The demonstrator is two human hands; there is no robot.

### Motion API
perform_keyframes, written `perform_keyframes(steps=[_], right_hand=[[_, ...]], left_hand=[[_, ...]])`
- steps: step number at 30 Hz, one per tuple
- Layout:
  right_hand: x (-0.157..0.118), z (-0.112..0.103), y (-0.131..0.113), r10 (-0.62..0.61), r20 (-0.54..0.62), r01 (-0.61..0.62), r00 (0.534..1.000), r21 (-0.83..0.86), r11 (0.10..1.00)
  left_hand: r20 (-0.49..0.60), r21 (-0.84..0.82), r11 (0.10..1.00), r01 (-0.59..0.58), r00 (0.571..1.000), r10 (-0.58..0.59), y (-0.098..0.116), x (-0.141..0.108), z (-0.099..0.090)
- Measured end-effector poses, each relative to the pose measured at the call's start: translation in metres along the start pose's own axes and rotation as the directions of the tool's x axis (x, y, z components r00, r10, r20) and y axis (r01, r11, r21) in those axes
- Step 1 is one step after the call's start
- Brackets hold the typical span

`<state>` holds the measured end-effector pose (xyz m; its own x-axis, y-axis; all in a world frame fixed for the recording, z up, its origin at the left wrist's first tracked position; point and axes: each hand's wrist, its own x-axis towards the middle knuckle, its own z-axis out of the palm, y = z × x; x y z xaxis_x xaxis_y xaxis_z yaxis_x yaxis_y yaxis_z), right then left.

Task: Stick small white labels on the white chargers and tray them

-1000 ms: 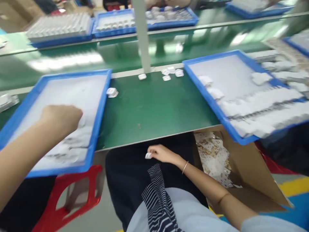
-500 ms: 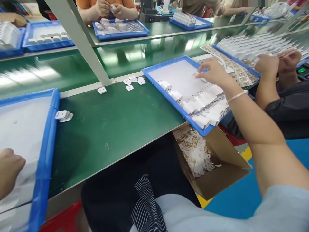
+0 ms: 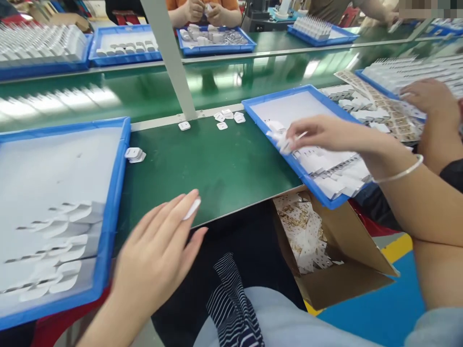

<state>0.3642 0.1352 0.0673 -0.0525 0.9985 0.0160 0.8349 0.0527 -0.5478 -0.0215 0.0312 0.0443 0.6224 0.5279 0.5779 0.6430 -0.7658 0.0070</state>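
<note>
The left hand, fingers together, thumb apart, bears a thin white plastic piece near the green table's edge, its grip unclear; the right hand's fingers clamp a blurred white plastic part over a blue plastic tray. Both look light, stiff, slick, best edge-held.

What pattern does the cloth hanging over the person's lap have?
The cloth has thin white stripes on black or dark navy; the head view shows it.

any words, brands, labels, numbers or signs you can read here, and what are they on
No text can be read.
The stacked white pieces and loose white piece bear small dark marks, too small to read.
The patterned sheet shows no legible writing.
No lettering shows on the cardboard box.
</note>
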Motion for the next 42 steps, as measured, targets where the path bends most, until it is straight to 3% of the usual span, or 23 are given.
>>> perform_keyframes(steps=[2,4,7,9,10,11,13,15,17,20,26,30,36,42], right_hand=[[-0.023,0.025,-0.033,-0.085,0.144,0.072,0.986,0.095,0.993],[-0.046,0.047,-0.065,-0.181,0.287,0.129,0.941,0.193,0.973],[-0.067,0.062,-0.099,-0.331,0.493,0.162,0.805,0.353,0.921],[-0.071,0.063,-0.109,-0.407,0.567,0.105,0.716,0.489,0.866],[-0.071,0.062,-0.112,-0.425,0.569,0.038,0.704,0.567,0.823],[-0.071,0.062,-0.113,-0.419,0.547,-0.040,0.724,0.641,0.767],[-0.071,0.063,-0.113,-0.343,0.446,-0.144,0.827,0.757,0.637],[-0.075,0.066,-0.114,-0.267,0.358,-0.155,0.895,0.810,0.565],[-0.080,0.071,-0.116,-0.274,0.366,-0.173,0.889,0.823,0.541],[-0.089,0.078,-0.122,-0.308,0.452,-0.253,0.837,0.819,0.515],[-0.097,0.090,-0.125,-0.300,0.360,-0.202,0.884,0.870,0.449],[-0.099,0.095,-0.121,-0.303,0.313,-0.151,0.900,0.877,0.457],[-0.100,0.097,-0.118,-0.331,0.296,-0.135,0.896,0.892,0.433],[-0.099,0.096,-0.119,-0.323,0.315,-0.142,0.892,0.875,0.462]], left_hand=[[-0.019,-0.032,0.999,0.036,0.999,-0.036,0.015,0.005,0.022],[-0.031,-0.126,0.990,0.057,0.998,-0.061,0.023,0.010,0.041],[-0.071,-0.211,0.977,0.025,0.997,-0.041,0.027,0.012,0.061],[-0.163,-0.263,0.965,-0.001,0.986,-0.043,0.028,0.006,0.068],[-0.214,-0.306,0.952,0.010,0.974,-0.080,0.029,0.002,0.070],[-0.259,-0.368,0.929,0.049,0.954,-0.152,0.030,-0.002,0.070],[-0.289,-0.526,0.833,0.171,0.885,-0.364,0.033,-0.010,0.070],[-0.253,-0.674,0.693,0.255,0.802,-0.541,0.037,-0.015,0.070],[-0.220,-0.771,0.581,0.259,0.749,-0.625,0.040,-0.017,0.071],[-0.197,-0.845,0.484,0.227,0.710,-0.676,0.044,-0.015,0.073],[-0.194,-0.871,0.450,0.197,0.704,-0.683,0.043,-0.013,0.075],[-0.179,-0.870,0.446,0.212,0.707,-0.685,0.044,-0.014,0.075],[-0.171,-0.872,0.438,0.217,0.704,-0.689,0.046,-0.015,0.076],[-0.176,-0.867,0.450,0.214,0.715,-0.677,0.046,-0.015,0.075]])
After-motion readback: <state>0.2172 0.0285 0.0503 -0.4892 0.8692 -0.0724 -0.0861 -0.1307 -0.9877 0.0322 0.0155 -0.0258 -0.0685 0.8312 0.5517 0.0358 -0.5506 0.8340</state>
